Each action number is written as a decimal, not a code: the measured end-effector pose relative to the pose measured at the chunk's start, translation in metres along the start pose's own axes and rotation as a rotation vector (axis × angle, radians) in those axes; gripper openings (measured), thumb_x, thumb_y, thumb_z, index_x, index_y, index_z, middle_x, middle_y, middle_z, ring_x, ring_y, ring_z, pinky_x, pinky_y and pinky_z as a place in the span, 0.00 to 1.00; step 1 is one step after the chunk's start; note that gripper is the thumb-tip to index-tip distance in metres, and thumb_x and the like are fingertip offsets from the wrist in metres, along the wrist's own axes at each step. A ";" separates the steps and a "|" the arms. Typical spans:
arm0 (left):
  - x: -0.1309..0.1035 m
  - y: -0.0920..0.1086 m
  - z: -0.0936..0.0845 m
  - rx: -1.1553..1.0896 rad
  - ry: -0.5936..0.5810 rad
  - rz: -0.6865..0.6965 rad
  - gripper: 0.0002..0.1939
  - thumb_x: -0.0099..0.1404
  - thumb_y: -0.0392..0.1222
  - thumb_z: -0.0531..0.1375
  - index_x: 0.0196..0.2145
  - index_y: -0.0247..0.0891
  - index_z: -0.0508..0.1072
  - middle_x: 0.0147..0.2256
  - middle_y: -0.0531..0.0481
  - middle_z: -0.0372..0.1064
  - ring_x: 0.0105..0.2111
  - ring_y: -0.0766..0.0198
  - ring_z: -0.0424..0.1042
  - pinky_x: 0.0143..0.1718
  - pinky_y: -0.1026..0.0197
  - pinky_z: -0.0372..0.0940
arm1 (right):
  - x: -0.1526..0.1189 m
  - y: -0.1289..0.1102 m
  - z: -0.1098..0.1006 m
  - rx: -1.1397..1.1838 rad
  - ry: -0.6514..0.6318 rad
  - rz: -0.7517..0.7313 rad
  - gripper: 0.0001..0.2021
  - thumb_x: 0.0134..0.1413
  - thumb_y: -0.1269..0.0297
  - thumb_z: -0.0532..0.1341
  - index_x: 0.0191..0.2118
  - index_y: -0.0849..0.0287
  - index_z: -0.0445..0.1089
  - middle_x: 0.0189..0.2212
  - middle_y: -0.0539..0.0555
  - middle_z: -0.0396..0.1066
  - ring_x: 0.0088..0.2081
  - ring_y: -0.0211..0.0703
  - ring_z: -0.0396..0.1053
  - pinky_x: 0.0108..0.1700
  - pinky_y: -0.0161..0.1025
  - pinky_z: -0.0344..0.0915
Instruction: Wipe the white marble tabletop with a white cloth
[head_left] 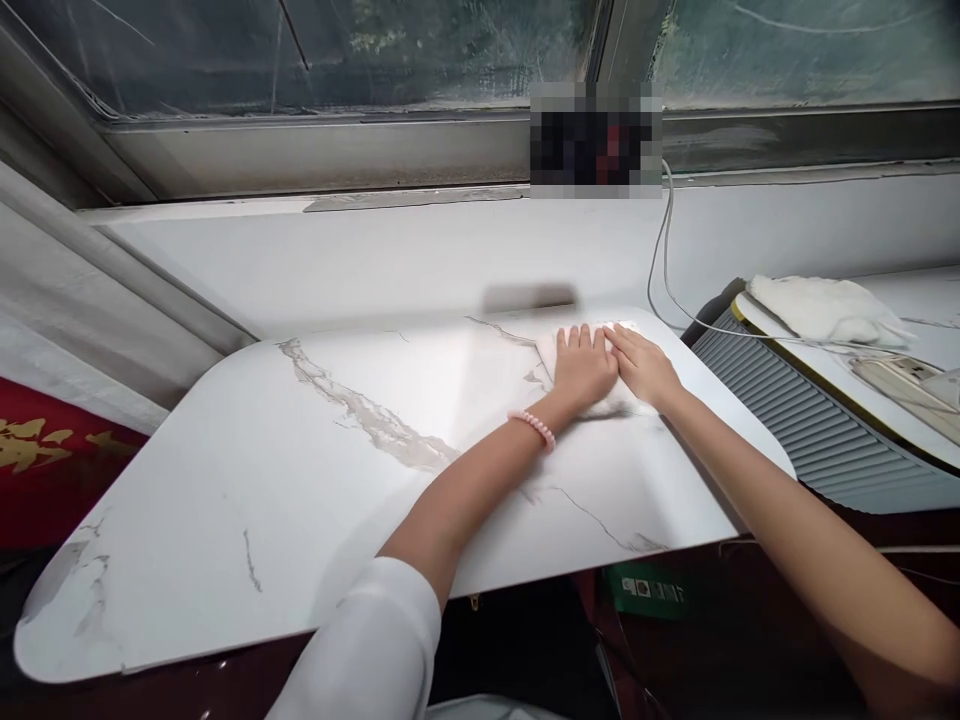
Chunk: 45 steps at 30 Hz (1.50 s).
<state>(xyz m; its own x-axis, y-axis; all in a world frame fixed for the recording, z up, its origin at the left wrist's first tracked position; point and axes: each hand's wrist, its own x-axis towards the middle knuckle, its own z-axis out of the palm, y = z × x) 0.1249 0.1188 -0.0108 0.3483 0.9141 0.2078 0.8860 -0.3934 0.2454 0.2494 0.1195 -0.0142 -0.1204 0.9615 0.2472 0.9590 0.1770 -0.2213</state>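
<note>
A white cloth (611, 404) lies on the marble-patterned tabletop (300, 500), toward its far right corner. Palm down on that cloth, my left hand (583, 364) presses with its fingers stretched forward, a pink bead bracelet (534, 430) around the wrist. My right hand (643, 366) rests flat beside it, fingertips close to the left fingers and over the cloth's right side. Both hands hide much of the cloth; its lower edge and left corner show. Neither hand's fingers are wrapped around anything.
Behind the tabletop runs a white ledge (375, 255) below a window. At right, a ribbed grey cabinet (810, 430) carries another white cloth (829, 308). A white cable (667, 230) hangs down behind the table. A curtain (75, 290) borders the left side; a green box (645, 590) sits below the front edge.
</note>
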 end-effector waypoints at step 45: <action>0.109 -0.005 0.020 -0.050 -0.048 0.144 0.26 0.72 0.41 0.40 0.64 0.36 0.56 0.63 0.44 0.57 0.63 0.58 0.54 0.66 0.47 0.43 | 0.083 0.067 0.014 -0.128 0.045 0.036 0.27 0.62 0.67 0.44 0.64 0.66 0.59 0.64 0.61 0.59 0.64 0.53 0.56 0.63 0.51 0.55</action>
<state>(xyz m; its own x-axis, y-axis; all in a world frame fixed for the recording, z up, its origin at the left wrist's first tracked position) 0.1641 0.2221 -0.0086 0.4859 0.8510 0.1994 0.8101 -0.5241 0.2629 0.3002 0.2139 -0.0221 -0.0765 0.9558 0.2839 0.9877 0.1116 -0.1094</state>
